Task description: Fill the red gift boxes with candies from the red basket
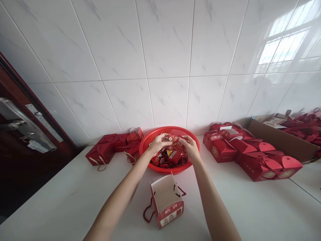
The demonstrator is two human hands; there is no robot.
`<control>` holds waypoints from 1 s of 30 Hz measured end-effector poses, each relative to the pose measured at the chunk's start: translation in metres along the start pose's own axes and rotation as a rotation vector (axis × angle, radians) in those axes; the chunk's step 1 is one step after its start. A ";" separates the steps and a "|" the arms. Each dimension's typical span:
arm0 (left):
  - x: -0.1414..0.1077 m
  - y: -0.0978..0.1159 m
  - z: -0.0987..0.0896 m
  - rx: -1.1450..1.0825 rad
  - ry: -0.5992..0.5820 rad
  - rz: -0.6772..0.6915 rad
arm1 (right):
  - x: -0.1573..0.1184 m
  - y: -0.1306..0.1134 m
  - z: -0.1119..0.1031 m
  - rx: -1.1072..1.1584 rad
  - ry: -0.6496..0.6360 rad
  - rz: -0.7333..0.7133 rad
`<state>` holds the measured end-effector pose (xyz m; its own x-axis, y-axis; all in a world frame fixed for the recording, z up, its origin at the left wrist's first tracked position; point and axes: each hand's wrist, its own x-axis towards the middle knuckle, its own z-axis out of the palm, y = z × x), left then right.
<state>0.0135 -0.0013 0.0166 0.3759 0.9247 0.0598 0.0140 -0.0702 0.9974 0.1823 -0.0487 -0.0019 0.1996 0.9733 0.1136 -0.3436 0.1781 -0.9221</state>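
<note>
A red plastic basket stands against the wall, with several red wrapped sweets lying in it. Over it, my left hand and my right hand pinch a red printed packet from either side. What exactly the packet contains cannot be seen. On the counter between my forearms sits an open red-and-white paper box, its top flaps up and its inside pale and bare. Dark red cord handles stick out at its sides.
Several closed red gift boxes stand left of the basket; a larger group of red boxes is on the right. Beyond them lies a cardboard carton with dark red corded pieces. Behind is a tiled wall; a door handle is at far left.
</note>
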 end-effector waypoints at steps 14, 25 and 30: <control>0.027 -0.008 -0.034 0.416 0.136 0.069 | 0.003 0.000 -0.003 0.139 0.048 0.016; 0.026 -0.020 -0.039 0.651 0.191 0.069 | 0.002 0.000 0.000 0.161 0.079 0.028; 0.023 -0.020 -0.045 0.860 0.320 0.082 | 0.002 -0.001 0.000 0.141 0.122 0.011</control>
<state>-0.0203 0.0381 -0.0005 0.1339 0.9550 0.2646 0.7309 -0.2755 0.6245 0.1828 -0.0475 -0.0005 0.3018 0.9521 0.0498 -0.4702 0.1941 -0.8610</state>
